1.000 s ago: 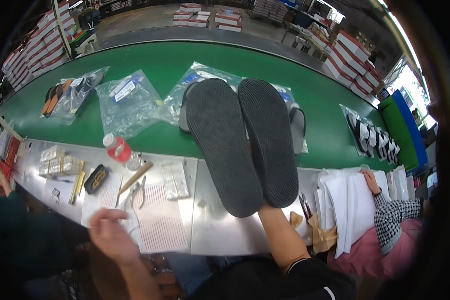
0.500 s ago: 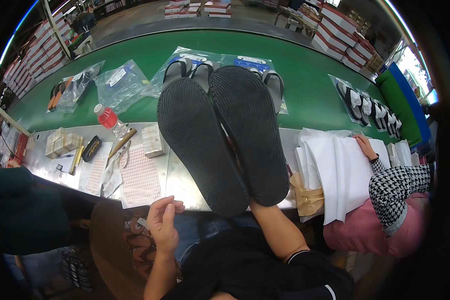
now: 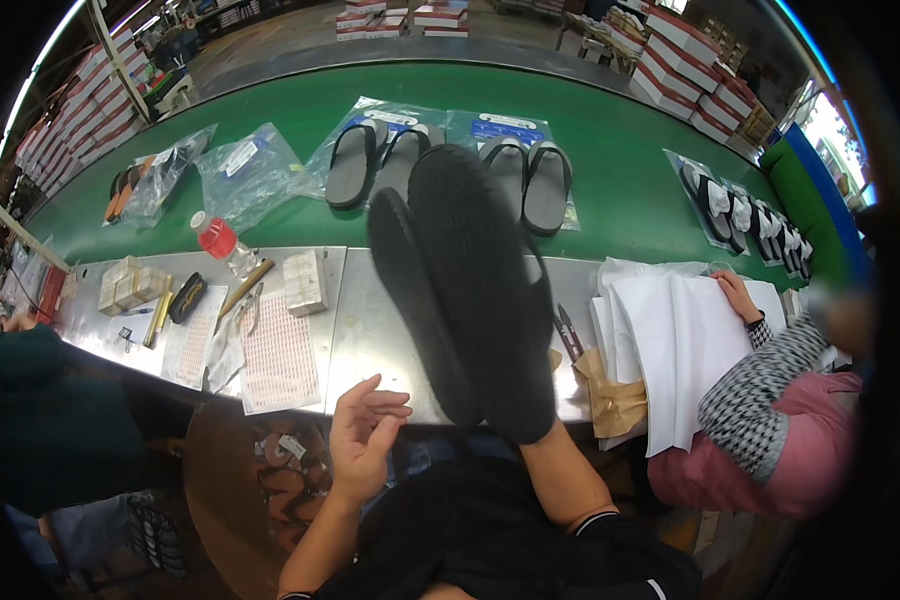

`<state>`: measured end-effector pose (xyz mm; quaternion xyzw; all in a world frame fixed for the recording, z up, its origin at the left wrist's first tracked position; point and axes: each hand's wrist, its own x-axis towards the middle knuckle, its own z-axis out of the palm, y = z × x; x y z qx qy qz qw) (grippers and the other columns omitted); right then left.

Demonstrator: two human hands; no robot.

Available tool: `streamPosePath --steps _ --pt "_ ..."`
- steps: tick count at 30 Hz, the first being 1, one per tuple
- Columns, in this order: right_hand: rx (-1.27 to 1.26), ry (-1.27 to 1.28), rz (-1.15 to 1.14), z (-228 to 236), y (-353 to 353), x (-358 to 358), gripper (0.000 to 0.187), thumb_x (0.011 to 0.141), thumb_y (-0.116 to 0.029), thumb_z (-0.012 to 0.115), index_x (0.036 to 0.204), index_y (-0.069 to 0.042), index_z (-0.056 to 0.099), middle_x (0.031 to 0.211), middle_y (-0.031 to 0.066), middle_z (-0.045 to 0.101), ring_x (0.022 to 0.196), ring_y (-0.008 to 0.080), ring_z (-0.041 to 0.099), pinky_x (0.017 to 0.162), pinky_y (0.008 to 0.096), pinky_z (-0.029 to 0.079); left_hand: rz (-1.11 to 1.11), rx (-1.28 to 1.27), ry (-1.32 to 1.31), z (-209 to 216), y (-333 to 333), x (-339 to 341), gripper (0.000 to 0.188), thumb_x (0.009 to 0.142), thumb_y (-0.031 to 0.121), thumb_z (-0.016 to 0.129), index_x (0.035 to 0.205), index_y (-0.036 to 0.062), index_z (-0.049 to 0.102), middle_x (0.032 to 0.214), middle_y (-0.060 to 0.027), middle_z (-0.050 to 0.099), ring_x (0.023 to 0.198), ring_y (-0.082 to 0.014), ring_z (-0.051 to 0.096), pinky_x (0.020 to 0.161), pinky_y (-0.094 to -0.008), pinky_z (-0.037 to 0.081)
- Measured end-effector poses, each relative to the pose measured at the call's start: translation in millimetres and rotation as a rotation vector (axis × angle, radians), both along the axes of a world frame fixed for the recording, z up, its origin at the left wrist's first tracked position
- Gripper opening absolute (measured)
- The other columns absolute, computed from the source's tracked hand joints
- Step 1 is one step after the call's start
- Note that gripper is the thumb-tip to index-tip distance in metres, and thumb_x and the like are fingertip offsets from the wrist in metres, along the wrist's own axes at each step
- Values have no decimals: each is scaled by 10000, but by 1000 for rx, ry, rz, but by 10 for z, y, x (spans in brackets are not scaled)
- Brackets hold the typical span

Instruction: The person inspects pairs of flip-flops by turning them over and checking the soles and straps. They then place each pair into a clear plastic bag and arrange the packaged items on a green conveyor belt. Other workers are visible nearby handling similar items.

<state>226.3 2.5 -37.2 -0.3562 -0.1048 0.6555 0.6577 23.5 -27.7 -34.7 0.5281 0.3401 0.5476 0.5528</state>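
A pair of black flip-flops (image 3: pixel 485 290) is held up in front of me, soles toward me and turned partly edge-on, one overlapping the other. My right forearm (image 3: pixel 565 475) reaches up behind them. The right hand itself is hidden by the soles, but it carries the pair. My left hand (image 3: pixel 363 435) hovers empty at the near edge of the metal table (image 3: pixel 370 345), left of the flip-flops, with fingers loosely bent and apart. Beyond, grey-and-black flip-flops (image 3: pixel 352 180) lie on clear bags, with another pair (image 3: pixel 545 190) just to their right.
Left on the table are a bottle (image 3: pixel 218 238), bundled blocks (image 3: pixel 305 283), a sticker sheet (image 3: pixel 275 350) and a dark pouch (image 3: pixel 187 298). Snips (image 3: pixel 569 333) lie beside brown paper (image 3: pixel 610 395) and white sheets (image 3: pixel 675 340). A co-worker's hand (image 3: pixel 738 297) rests there. Behind runs a green belt (image 3: pixel 270 105).
The flip-flops have turned from flat-on to partly edge-on, uncovering pairs on the belt and the snips. My left hand has moved right, nearer to them, its fingers spreading. The right-hand co-worker's sleeve has shifted.
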Motion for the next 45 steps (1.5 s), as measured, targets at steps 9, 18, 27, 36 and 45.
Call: streamPosePath --steps 9,18,27,36,45 --pt "331 -1329 95 -108 61 -29 402 929 -256 633 1245 -10 610 1102 173 650 986 306 635 872 364 493 59 -324 122 -479 163 4 737 913 118 628 1512 22 210 1437 -217 394 1289 -262 443 1063 -370 371" --pt "29 -1715 -393 -510 2326 1456 505 881 -330 654 1225 31 570 1231 201 569 1119 347 563 942 408 452 283 173 792 -488 94 164 481 846 120 666 1291 -26 553 1262 -226 544 1160 -380 528 1024 -438 407" --pt "-500 -1975 -473 -983 3099 2742 565 883 -373 636 1342 -64 521 1210 143 635 1164 313 571 944 467 438 211 13 1233 -659 576 646 841 830 504 664 1302 -158 450 1493 -316 306 1440 -453 187 1137 -594 146" --pt "-186 -1470 -395 -529 2653 2927 424 1000 -346 479 1254 -27 592 1105 109 665 1007 240 620 892 390 466 287 -250 349 -502 1478 521 482 969 274 539 1252 -115 505 1275 -253 559 1246 -315 506 1066 -403 365" --pt "314 134 -190 -534 1405 1755 423 1003 -340 477 1261 -23 586 1110 106 663 1004 234 620 893 386 466 -19 -616 -396 -765 2206 964 470 971 271 537 1246 -109 509 1250 -240 567 1213 -303 514 1041 -396 376"
